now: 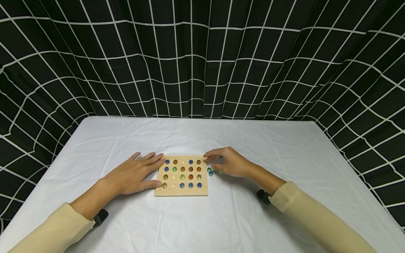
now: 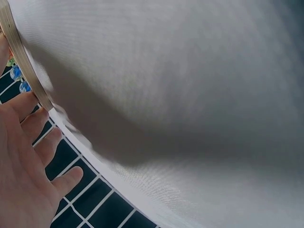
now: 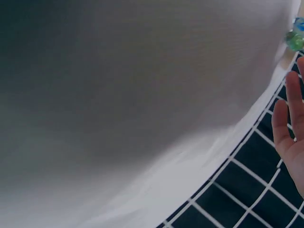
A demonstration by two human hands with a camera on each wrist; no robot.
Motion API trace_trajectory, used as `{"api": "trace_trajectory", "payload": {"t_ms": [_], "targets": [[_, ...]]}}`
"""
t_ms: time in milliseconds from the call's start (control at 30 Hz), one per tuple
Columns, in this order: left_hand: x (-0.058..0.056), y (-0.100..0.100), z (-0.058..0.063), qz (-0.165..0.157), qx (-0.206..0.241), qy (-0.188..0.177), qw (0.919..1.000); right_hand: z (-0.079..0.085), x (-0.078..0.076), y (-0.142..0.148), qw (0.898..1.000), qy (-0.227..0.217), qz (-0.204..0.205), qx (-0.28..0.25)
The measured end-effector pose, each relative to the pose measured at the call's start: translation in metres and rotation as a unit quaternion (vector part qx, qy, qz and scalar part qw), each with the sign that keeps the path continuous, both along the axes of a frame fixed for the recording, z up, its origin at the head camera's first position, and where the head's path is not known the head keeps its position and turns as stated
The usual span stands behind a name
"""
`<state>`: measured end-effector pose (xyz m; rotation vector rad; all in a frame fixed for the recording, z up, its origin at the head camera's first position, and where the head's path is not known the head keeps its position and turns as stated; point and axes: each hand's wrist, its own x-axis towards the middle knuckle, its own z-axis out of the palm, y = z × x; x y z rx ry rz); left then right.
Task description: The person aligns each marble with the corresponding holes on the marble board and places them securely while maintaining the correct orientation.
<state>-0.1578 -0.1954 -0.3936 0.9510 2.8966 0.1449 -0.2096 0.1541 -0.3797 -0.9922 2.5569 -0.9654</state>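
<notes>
Board (image 1: 186, 173): apparently steadied by outstretched left hand (image 1: 135, 174). Marbles (image 1: 191, 177): mostly socketed, likely against rolling. Right hand (image 1: 233, 163): grasp cannot be told.

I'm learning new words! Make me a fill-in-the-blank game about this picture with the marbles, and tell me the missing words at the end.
1. The board is made of ____.
2. The cloth under it is ____.
3. The hand nearest the loose marbles is the person's ____ one.
4. In the board's row closest to the person, the three marbles farthest right are all ____.

Missing words: wood; white; right; blue.
</notes>
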Motion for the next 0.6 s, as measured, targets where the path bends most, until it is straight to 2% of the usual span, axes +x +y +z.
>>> {"api": "trace_trajectory", "payload": {"t_ms": [233,600], "targets": [[0.000,0.000,0.001,0.001,0.000,0.000,1.0000,-0.004,0.002,0.015,1.000,-0.014,0.012,-0.002],[0.000,0.002,0.001,0.001,0.002,0.000,1.0000,-0.006,0.004,0.019,1.000,-0.017,0.013,0.016]]}}
